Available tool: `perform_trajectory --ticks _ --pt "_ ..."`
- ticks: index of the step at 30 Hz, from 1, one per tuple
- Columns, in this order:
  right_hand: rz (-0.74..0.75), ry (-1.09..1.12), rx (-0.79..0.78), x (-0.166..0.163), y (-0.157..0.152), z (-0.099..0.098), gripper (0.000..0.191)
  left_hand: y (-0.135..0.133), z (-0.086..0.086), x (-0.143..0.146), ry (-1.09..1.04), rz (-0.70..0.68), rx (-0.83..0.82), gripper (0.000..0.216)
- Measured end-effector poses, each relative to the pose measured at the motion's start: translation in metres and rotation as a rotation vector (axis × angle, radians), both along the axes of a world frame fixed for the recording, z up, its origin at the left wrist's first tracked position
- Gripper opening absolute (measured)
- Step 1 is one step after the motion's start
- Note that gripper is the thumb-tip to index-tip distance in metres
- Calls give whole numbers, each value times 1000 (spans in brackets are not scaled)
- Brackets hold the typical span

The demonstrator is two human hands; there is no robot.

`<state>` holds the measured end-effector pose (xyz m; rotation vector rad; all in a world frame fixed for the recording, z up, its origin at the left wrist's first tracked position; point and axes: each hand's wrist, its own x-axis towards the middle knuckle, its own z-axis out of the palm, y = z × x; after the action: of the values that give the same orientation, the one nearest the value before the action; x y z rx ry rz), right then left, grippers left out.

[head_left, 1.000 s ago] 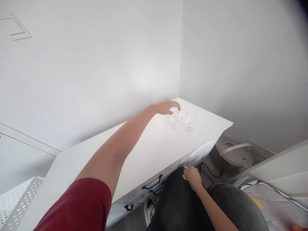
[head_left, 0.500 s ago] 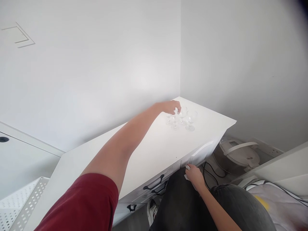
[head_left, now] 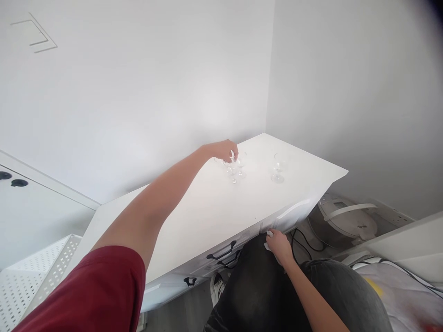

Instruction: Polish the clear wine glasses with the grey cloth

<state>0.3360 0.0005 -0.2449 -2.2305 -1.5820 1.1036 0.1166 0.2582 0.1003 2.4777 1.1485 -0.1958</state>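
**Your left hand (head_left: 226,151) at the clustered glasses (head_left: 235,171)**

Your left hand reaches across the white tabletop (head_left: 202,221), its grip nearly closed, fingertips bent about the upper part of the clustered glasses; how many it holds cannot be told. Apart from these, to the right, a lone glass (head_left: 278,168) stands upright on the tabletop. Your right hand (head_left: 279,245) is closed on a white wad (head_left: 267,247) of unclear material, at your knee beside the front edge. A lidded cooker (head_left: 351,219) sits low beyond the right end.
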Motion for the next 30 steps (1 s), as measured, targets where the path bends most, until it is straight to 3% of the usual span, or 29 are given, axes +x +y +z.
perform_trajectory --ticks 9,17,22,30 --pt "23 -21 -18 0 -1 9 32 -20 7 -103 97 210 17 38" --pt "49 -62 -18 1 -1 6 29 -84 25 -188 176 379 -7 29" --pt "52 -72 -13 1 -1 1 28 -112 31 -244 238 480 -70 38" --pt "71 -67 -11 3 -2 0 28 -138 41 -296 325 650 -224 57"
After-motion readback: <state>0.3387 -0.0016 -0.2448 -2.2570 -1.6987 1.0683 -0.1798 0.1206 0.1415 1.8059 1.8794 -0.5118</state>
